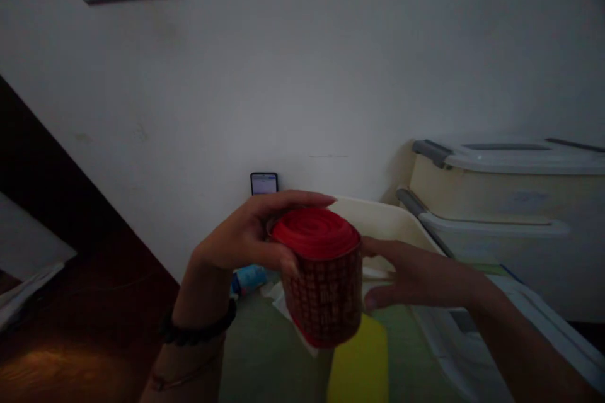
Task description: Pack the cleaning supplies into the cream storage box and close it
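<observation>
A thick red roll point(324, 289), coiled tightly at its top and wrapped in a dark red printed band, is held up in front of me, standing roughly upright with a slight tilt. My left hand point(258, 236) grips it from the left, with its thumb on the near side and fingers round the far top edge. On the right side, my right hand point(406, 271) touches the roll; its fingertips pass behind it and the thumb lies at its edge. What the roll is made of cannot be made out. Beneath it lies a yellow flat piece point(362, 359) on a green surface point(269, 346).
A phone point(264, 183) leans against the wall. A blue bottle-like item point(250, 278) lies behind my left wrist. Behind my right hand is a cream bin point(378, 217). Stacked lidded storage boxes point(491, 195) stand at the right.
</observation>
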